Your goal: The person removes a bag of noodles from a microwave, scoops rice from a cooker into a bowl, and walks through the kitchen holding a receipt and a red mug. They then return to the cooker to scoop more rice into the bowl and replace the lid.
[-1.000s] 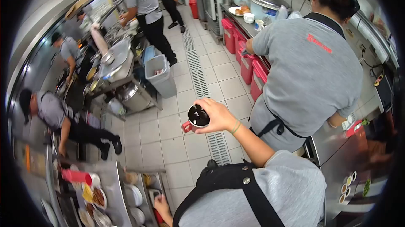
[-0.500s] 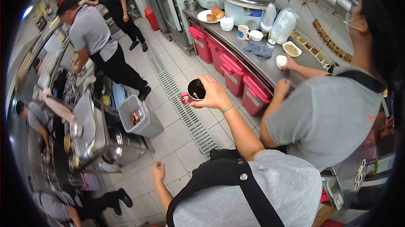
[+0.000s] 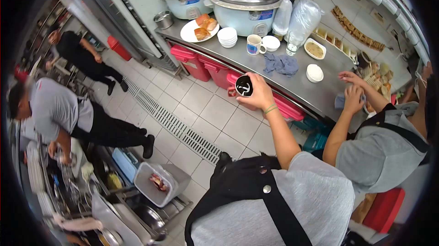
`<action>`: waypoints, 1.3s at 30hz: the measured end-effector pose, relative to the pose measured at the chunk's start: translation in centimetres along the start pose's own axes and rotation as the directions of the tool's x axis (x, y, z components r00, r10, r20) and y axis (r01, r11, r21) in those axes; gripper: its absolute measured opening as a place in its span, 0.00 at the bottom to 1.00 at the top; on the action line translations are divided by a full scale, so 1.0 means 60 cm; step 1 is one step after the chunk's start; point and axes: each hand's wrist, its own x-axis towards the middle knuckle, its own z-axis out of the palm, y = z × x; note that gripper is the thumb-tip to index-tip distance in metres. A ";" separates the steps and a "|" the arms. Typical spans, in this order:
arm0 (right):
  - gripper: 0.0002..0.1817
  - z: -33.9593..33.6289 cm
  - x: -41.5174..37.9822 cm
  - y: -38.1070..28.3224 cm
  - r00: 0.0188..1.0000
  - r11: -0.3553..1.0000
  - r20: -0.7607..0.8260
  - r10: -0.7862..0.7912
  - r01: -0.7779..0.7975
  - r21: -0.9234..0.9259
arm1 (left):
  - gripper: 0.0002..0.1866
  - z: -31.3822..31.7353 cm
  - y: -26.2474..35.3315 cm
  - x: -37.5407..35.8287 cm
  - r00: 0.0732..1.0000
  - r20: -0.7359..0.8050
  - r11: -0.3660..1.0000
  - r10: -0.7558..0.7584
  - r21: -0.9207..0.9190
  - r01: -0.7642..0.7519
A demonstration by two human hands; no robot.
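My right hand (image 3: 260, 92) grips a mug (image 3: 243, 86) with a red handle, fingers wrapped round its side and the handle pointing left. Its inside looks dark, with pale glints. The mug is held over the floor, in front of the steel counter (image 3: 329, 81). My left hand is out of view. On the counter beyond stand a white patterned mug (image 3: 254, 44), a stack of white bowls (image 3: 227, 37), a crumpled blue cloth (image 3: 281, 64), a drinking glass (image 3: 292, 47), a dish of soup or sauce (image 3: 315, 49) and a filled white bowl (image 3: 314, 73).
Two rice cookers (image 3: 247, 5) and a plate (image 3: 187, 32) with browned food line the counter's back. Red bins (image 3: 185, 58) sit below it. At right a co-worker (image 3: 384, 150) stands close. Another person (image 3: 59, 104) works at left, near a grey bin (image 3: 176, 184). A drain grate (image 3: 169, 122) crosses the floor.
My view has come closer to the counter, with the mug still in my right hand. My left hand has left the view. The co-worker at right has let go of the white bowl.
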 end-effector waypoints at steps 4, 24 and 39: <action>0.46 0.020 0.062 0.051 0.993 0.989 -0.045 0.113 -0.117 -0.091 | 0.25 -0.183 0.304 0.274 0.934 0.004 0.925 0.357 0.135 -0.354; 0.46 0.135 0.260 0.191 0.946 0.946 0.029 0.324 -0.324 -0.023 | 0.39 0.053 1.548 0.504 0.184 0.525 0.337 0.831 -0.213 -0.917; 0.47 0.187 0.446 0.204 0.871 0.790 -0.043 0.490 -0.464 -0.400 | 0.31 -0.064 1.470 0.703 0.690 0.598 0.890 0.408 -0.428 -0.156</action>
